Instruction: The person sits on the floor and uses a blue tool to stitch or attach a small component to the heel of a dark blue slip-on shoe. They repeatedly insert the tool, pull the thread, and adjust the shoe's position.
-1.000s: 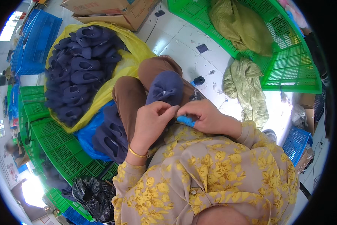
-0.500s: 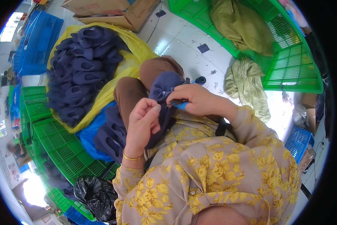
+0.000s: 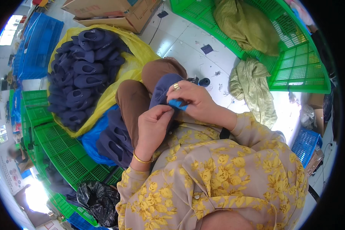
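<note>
A navy fabric piece (image 3: 161, 89) lies over my knee and lap, partly under my hands. My right hand (image 3: 198, 100) is curled above it, with blue tape round one finger and a gold ring on another. My left hand (image 3: 152, 124), a gold bangle at its wrist, pinches thumb and forefinger together, close to the taped finger. What either pinch holds is too small or hidden to make out. More navy shoe-like pieces (image 3: 113, 140) with oval openings lie left of my thigh. Just beyond my right hand stands a small dark spool (image 3: 204, 82).
A yellow bag (image 3: 141, 53) heaped with navy slipper-shaped pieces stands at the left. Green crates (image 3: 61, 153) run along the left side; another green crate (image 3: 299, 73) stands far right beside an olive sack (image 3: 253, 82). Cardboard boxes (image 3: 111, 11) sit at the back. A black plastic bag (image 3: 97, 203) lies near left.
My left hand has moved right and slightly down, bringing its pinched fingers to my right hand. My right hand has turned, so its ring now shows. The navy piece has shifted slightly.
</note>
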A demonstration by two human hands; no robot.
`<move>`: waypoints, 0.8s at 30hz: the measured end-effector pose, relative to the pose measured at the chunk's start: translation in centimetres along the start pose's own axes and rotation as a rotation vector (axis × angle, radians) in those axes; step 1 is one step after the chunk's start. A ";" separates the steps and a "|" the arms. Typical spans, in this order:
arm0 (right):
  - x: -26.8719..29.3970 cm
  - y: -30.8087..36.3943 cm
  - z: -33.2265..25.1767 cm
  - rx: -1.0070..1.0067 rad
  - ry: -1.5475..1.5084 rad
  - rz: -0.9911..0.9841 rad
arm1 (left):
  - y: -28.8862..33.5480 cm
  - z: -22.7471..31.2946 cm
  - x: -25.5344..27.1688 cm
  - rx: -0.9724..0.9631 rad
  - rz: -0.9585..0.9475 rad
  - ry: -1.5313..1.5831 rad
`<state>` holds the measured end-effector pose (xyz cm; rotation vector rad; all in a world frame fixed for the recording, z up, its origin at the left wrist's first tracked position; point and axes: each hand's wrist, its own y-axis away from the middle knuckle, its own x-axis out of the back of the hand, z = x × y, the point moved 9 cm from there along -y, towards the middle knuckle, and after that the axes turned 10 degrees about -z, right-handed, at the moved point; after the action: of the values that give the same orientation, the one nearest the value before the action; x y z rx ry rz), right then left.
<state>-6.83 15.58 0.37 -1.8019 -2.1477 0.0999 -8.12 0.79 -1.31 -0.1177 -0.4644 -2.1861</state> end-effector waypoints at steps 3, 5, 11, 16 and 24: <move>1.0 0.6 3.0 -0.352 -0.652 0.172 | 0.0 0.9 0.3 0.011 -0.009 -0.141; 3.3 1.0 4.3 -0.348 -0.886 0.302 | -0.3 1.7 0.4 -0.037 0.002 -0.244; 16.4 7.3 9.9 -0.263 -0.930 0.767 | -1.0 2.6 0.8 -0.143 0.073 -0.339; 27.2 14.4 12.0 -0.113 -0.702 1.076 | -1.2 2.2 1.4 -0.134 0.132 -0.328; 27.3 16.2 9.8 -0.103 -0.662 1.047 | -1.1 2.5 1.3 -0.152 0.123 -0.336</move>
<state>1.65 46.71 -7.47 -3.0625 -1.2381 0.9384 -10.03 1.36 1.02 -0.5880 -0.4622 -2.0838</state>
